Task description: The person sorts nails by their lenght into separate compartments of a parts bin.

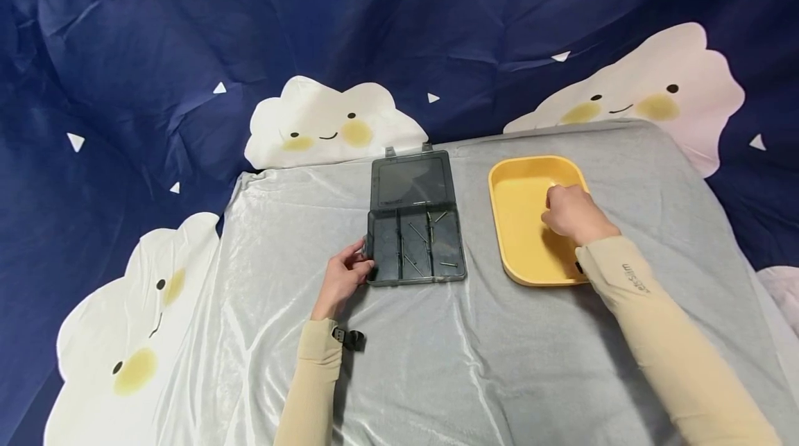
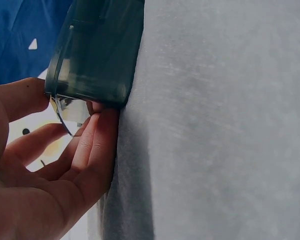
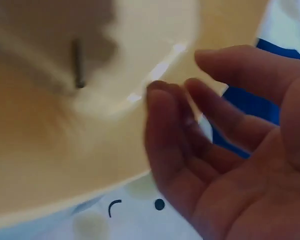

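A dark translucent compartment box [image 1: 416,245] lies on the cloth with its lid [image 1: 413,179] folded back. Several thin screws [image 1: 449,264] are scattered in its middle and right compartments; the left one shows none. My left hand [image 1: 345,272] holds the box's left side, thumb at the upper rim and fingers [image 2: 97,142] against the wall near a clear latch. Over the yellow tray [image 1: 513,224] hovers my right hand [image 1: 577,213], its fingers [image 3: 165,130] loosely bent and apart from the thumb, with nothing seen between them. One dark screw [image 3: 78,65], blurred, lies in the tray.
A grey velvety cloth [image 1: 399,363] covers the table, with folds running toward the front. Behind it hangs a dark blue curtain [image 1: 349,16] printed with white clouds and triangles. The box and the tray stand side by side with a gap between them.
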The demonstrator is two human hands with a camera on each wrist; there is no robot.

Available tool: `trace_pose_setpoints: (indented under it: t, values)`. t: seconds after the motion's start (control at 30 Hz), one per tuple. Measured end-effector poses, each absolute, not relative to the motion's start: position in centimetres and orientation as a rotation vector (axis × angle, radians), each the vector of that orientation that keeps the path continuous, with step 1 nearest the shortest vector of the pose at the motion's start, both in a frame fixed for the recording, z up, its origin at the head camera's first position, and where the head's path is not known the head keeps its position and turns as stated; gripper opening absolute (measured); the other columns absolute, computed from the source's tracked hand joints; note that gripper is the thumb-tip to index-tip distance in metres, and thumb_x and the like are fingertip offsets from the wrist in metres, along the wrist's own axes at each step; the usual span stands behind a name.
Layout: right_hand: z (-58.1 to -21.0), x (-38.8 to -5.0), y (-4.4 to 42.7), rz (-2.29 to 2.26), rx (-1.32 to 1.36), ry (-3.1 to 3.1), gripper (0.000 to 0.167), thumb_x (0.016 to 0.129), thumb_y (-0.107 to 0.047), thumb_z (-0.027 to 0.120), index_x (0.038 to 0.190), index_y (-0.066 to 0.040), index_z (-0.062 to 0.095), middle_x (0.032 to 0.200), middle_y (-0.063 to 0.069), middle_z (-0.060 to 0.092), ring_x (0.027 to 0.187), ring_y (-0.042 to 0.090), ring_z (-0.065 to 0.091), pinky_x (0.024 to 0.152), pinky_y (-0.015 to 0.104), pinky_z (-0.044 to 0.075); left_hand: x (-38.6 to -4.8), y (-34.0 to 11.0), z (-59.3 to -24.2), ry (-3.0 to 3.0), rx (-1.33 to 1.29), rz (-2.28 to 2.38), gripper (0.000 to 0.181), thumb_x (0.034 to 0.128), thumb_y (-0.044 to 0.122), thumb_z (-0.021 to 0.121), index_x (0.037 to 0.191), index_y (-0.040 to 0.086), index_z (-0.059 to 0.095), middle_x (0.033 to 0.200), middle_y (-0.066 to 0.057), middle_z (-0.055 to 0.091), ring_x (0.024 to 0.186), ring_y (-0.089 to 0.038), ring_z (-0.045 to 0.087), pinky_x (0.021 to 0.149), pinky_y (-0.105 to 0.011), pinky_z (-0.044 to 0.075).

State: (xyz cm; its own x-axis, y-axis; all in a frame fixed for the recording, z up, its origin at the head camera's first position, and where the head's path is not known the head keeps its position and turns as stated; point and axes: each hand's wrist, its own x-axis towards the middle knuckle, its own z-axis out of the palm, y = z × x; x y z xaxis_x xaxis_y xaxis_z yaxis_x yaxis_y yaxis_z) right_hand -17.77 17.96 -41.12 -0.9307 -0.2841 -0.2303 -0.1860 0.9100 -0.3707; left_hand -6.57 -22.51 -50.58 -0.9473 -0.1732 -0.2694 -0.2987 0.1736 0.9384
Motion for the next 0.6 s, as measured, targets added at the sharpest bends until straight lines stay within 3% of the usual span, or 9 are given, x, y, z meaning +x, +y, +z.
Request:
trace_pose_setpoints:
  t: [0.13,0.3,0.6]
  values:
    - [-42.0,-18.2,18.3,-0.426,-0.257,2.740,0.012,0.083,-0.005,0.053,0.081,0.006,0.056,0.082,0.026,0.057,0.068,0.034,0.052,0.061,0.041,0.047,-6.6,-22.5,-50.7,2.341,-0.450,1.907,0.057,0.0852,0.002,0.067,0.140,0.012,0.053,0.110,-0.016,0.063,0.070,-0.006,0.058,0.058,-0.021,0.048]
    - [-42.7,-18.6,18.3,-0.369,-0.170,2.739,0.018,0.085,-0.004,0.048,0.087,0.011,0.058,0.094,0.037,0.057,0.075,0.042,0.057,0.062,0.046,0.050,-6.6,-22.4,-50.6,2.358,-0.450,1.895,0.057,0.0853,0.002,0.067,0.140,0.011,0.053,0.108,-0.017,0.063,0.068,-0.008,0.056,0.058,-0.021,0.048]
    - [-43.2,-18.9,17.9,-0.299,-0.181,2.692,0.019,0.086,-0.001,0.044,0.088,0.013,0.057,0.092,0.036,0.058,0.075,0.038,0.058,0.064,0.045,0.052,-6.4,-22.4,-50.1,2.368,-0.447,1.877,0.056,0.0857,0.002,0.067,0.139,0.011,0.053,0.107,-0.016,0.063,0.069,-0.012,0.056,0.059,-0.022,0.047]
